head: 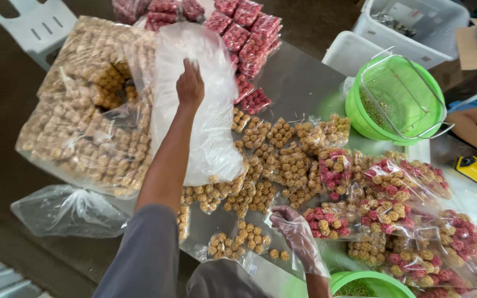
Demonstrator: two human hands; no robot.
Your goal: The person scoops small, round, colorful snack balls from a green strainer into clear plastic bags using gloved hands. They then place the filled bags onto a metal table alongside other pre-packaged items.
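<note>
A: What is held, and where?

B: A large clear bag point(205, 110) is gripped at its upper edge by the left hand point(190, 85); the fingers are curled into the plastic, pinching it. It is lifted above the steel table point(299, 83), just right of the big sack point(84, 110) of tan balls.

A: And the right hand point(293, 229)?

B: It is gloved in thin plastic and laid on a small packet point(327, 218) of red and tan balls, below and right of the clear bag; the fingers are bent down over the packet, though whether it is truly pinched cannot be told.

A: How would the lift be handled well?

B: Probably the bag's mouth should be kept high and taut, so nothing is spilled; the loose packets point(282, 160) beneath should be left undisturbed.

A: Which containers are seen?

B: A green bucket point(360, 118) with a wire basket point(401, 94) set in it is seen far right of the clear bag, small greenish bits inside; white tubs point(426, 49) are beyond it, contents unclear; red packets point(238, 33) are stacked above the clear bag.
</note>
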